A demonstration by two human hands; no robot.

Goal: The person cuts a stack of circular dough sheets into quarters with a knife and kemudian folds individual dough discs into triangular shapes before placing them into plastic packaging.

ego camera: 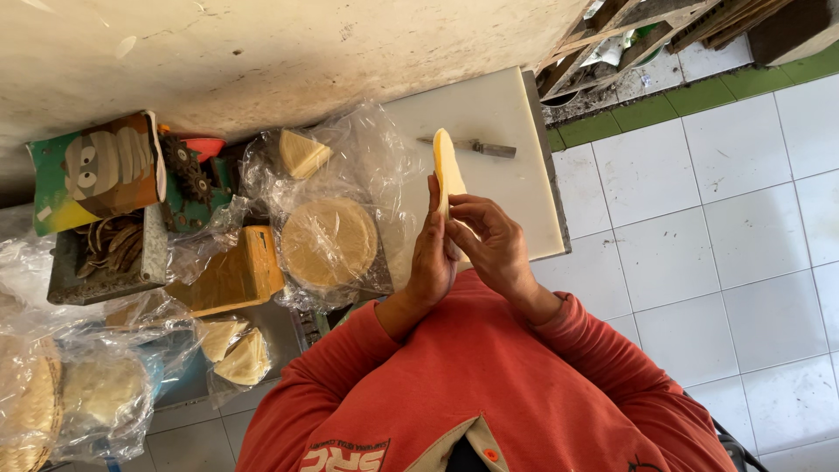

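Holding a thin pale-yellow dough sheet [447, 170] upright on its edge, pressed between left hand [432, 253] and right hand [491, 240], fingers of both closed around its lower part. Standing above the white cutting board [502, 188], near the board's 6 o'clock edge. At 12 o'clock from the sheet, a knife [476, 147] lying flat, a little apart. At 9 o'clock, close, a round stack of wrappers [329, 242] in clear plastic, touching the board's left edge. At 3 o'clock, past the board's edge, open white tiled floor [717, 227], much free room there.
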